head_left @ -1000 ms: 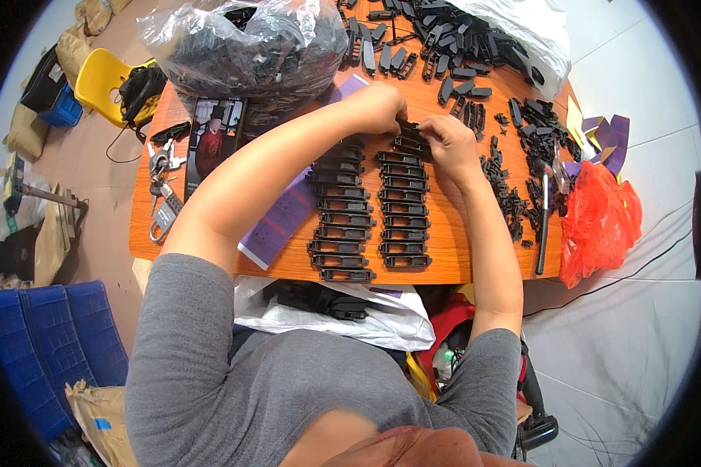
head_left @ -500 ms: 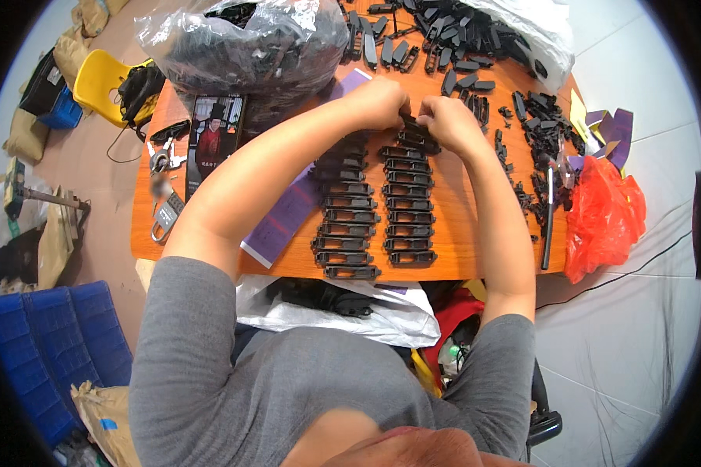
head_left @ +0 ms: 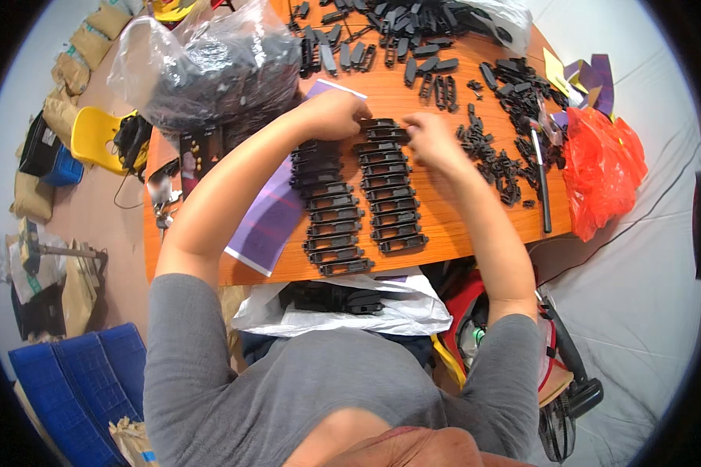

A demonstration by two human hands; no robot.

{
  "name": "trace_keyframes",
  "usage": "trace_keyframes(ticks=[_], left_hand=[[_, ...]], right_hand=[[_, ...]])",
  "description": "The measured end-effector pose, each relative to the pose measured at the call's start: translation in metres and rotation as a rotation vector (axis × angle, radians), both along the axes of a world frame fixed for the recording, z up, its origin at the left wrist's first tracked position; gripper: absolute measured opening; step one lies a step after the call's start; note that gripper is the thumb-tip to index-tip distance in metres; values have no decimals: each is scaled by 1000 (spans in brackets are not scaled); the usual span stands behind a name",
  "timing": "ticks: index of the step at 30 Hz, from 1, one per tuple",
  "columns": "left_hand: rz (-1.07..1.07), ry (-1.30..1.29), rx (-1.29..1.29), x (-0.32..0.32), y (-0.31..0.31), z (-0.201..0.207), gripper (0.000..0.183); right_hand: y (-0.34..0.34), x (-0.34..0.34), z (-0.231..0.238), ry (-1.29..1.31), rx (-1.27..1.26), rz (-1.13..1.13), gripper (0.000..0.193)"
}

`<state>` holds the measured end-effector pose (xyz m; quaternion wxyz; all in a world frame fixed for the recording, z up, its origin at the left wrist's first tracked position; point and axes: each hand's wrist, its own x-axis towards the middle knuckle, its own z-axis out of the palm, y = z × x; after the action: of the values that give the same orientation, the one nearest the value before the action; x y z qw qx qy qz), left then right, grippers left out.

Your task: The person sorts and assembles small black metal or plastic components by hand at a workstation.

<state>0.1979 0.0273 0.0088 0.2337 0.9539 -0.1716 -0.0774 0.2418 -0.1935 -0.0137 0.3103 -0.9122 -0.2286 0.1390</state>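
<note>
Two columns of black slotted plastic frames lie on the table, a left column (head_left: 333, 214) and a right column (head_left: 389, 191). At the left end of the top frame (head_left: 380, 124) in the right column is my left hand (head_left: 336, 115). Its fingers are curled together, and whatever they may hold is hidden. Close to that frame's right end, my right hand (head_left: 435, 144) is blurred by motion, its fingertips pointing left. Whether it touches the frame cannot be made out.
A clear plastic bag (head_left: 226, 78) of dark parts stands at the back left, near a phone (head_left: 199, 159) and a purple printed sheet (head_left: 269, 226). Loose black parts (head_left: 420, 31) cover the back. Small black pieces (head_left: 491, 159), a pen (head_left: 540, 183) and a red bag (head_left: 600, 171) sit right.
My hands have drawn apart at the top of the right column, the right one moving off rightward. The whole view has shifted and tilted, so the columns appear slanted.
</note>
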Motion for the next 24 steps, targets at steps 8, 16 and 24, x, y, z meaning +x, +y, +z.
trace_keyframes(ticks=[8, 16, 24], left_hand=[[236, -126, 26, 51, -36, -2, 33], [257, -412, -34, 107, -100, -32, 19], [258, -329, -192, 62, -82, 6, 27]], right_hand=[[-31, -13, 28, -289, -26, -154, 28], [-83, 10, 30, -461, -296, -213, 22], [-53, 36, 31, -332, -534, -154, 13]])
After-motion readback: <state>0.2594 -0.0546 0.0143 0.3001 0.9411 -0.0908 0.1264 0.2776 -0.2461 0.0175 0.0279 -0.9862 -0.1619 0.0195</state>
